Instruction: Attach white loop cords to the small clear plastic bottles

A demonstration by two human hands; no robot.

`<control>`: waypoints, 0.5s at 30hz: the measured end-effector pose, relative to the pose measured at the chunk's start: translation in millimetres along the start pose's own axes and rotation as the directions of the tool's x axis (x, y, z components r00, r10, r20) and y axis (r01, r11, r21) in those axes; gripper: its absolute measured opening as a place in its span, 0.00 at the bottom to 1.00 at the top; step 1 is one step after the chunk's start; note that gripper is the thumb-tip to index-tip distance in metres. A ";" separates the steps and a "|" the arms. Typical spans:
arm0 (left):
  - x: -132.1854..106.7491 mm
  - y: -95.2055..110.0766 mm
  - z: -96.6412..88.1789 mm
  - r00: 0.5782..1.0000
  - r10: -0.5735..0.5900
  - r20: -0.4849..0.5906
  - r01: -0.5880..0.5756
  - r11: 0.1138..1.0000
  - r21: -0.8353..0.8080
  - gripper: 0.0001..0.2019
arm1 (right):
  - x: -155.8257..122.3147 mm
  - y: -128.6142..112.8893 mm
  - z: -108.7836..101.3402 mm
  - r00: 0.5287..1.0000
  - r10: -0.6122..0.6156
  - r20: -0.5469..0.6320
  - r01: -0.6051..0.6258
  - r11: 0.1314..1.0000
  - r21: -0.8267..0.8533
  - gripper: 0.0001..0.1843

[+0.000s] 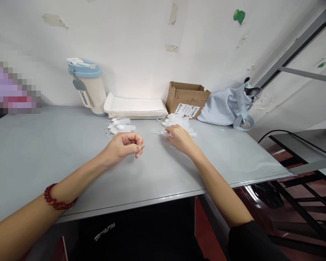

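Observation:
My left hand (126, 146) hovers over the grey table, fingers curled and thumb pressed to the forefinger; whatever they may hold cannot be made out. Just beyond it lies a small pile of white translucent tube-like bottles (123, 127) with thin white loops at their left ends. My right hand (179, 137) reaches to a second pile of the same white bottles (175, 119). Its thumb and forefinger close around the narrow end of one small white bottle (193, 135), partly hidden beneath the hand. A thin clear tip pokes out left of those fingers.
Against the wall stand a cream and blue tumbler (91, 87), a stack of white trays or sheets (136, 107), an open cardboard box (186, 98) and a light blue fabric bag (225, 107). The grey table (157, 174) has its front edge close to me. A metal frame rises at right.

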State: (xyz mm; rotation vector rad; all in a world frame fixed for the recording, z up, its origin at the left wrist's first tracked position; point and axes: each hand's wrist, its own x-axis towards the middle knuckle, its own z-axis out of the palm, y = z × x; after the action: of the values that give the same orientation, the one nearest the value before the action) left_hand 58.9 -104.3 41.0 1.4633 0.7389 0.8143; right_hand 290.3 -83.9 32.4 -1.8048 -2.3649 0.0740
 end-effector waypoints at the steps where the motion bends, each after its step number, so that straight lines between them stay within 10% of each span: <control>1: -0.2 0.3 0.2 1.000 0.002 0.009 -0.002 1.000 0.000 0.07 | -1.1 -2.7 -0.7 1.000 -0.015 -0.017 0.015 0.999 0.036 0.12; 10: -2.7 0.4 4.8 1.000 0.014 -0.025 -0.007 0.972 0.235 0.12 | -6.1 -12.3 -0.5 0.955 -0.153 -0.254 0.231 0.922 0.311 0.10; 15: -5.0 -3.5 10.6 0.972 0.228 -0.048 -0.179 0.864 0.470 0.06 | -6.0 -10.7 0.8 0.929 -0.166 -0.330 0.283 0.895 0.346 0.10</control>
State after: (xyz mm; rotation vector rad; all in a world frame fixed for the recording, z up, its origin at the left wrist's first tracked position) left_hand 65.1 -114.1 37.1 1.9684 0.9096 0.9192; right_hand 281.5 -92.5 32.5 -1.2526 -2.1441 0.2140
